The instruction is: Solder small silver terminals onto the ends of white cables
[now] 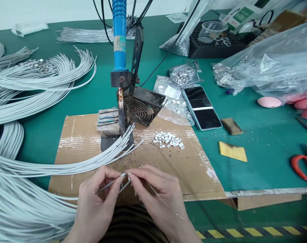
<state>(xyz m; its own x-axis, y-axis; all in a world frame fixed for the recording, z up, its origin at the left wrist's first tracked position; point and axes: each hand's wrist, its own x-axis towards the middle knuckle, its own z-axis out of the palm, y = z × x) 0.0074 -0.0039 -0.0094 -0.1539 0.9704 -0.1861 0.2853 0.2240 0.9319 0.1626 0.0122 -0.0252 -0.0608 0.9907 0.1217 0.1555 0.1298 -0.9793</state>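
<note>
My left hand (pixel 99 197) is closed, thumb and forefinger pinching a pale grey cable (pixel 108 185) near its tip. Close against that tip, my right hand (pixel 159 192) is closed too, its thumb and forefinger pressed together. A thin silvery solder wire (pixel 164 203) comes out from between the right fingers and trails back over the hand. Whatever small piece sits at the right fingertips is too tiny to name. Beyond the hands, a bundle of pale cables (pixel 92 165) reaches toward a blue-handled soldering iron (pixel 119 37) held upright in a stand. Small metal terminals (pixel 168 139) lie in a loose pile on cardboard (pixel 194 175).
Coiled cables (pixel 29 209) fill the left side. Behind the iron leans a small black fan (pixel 143 109). To the right are a phone (pixel 202 108), bags of metal parts (pixel 183 75), a yellow sponge (pixel 233 151) and red-handled scissors (pixel 299 167).
</note>
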